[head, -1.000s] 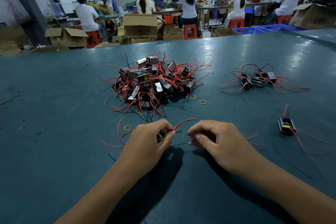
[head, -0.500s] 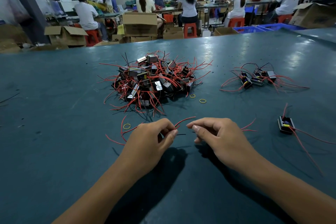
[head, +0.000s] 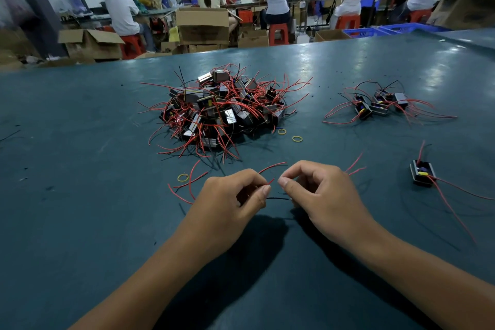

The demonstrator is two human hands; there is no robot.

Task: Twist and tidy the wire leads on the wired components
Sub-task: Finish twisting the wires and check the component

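A wide teal table carries a big heap of wired components at its centre, a small group of components farther right and a single component near the right edge. At the near edge, the left hand pinches red wire leads, and the right hand, fingers curled, pinches a black lead strung between both hands.

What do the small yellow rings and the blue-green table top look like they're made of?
The small yellow rings look like rubber bands: thin, slightly uneven loops lying flat. The blue-green table top looks like a smooth sheet covering, perhaps vinyl or rubber, with a semi-gloss finish; window light reflects off it in soft patches. Neither can be settled from sight.
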